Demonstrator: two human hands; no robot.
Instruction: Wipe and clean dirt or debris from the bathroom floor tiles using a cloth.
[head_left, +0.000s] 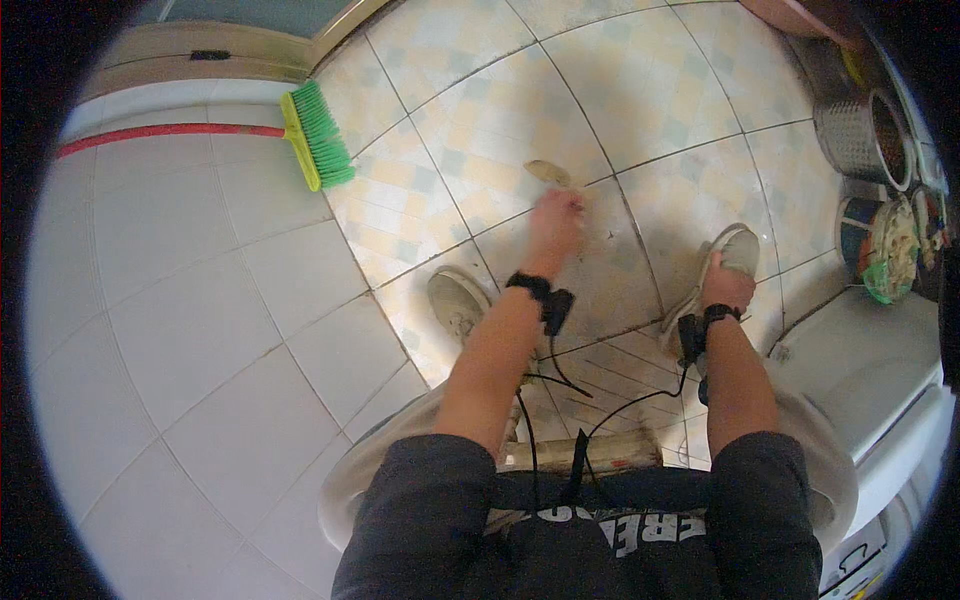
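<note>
My left hand (557, 221) is low over the tiled floor (690, 82), blurred, with its fingers bent. Right at its fingertips is a flat yellowish-brown scrap (547, 172), perhaps a leaf or peel; I cannot tell whether the hand grips it. My right hand (729, 291) overlaps my right shoe (737, 251) in the picture, its fingers partly hidden. Whether it touches the shoe is unclear. Each wrist wears a black strap with a small device and a cable. My left shoe (455, 300) stands on the tiles left of my left forearm.
A broom with green bristles (319, 135) and a red handle (172, 133) leans by the white tiled wall (202, 315). At right are a perforated metal basket (851, 139), a green-edged bag or bowl of pale scraps (892, 255) and a grey-topped cabinet or appliance (862, 360).
</note>
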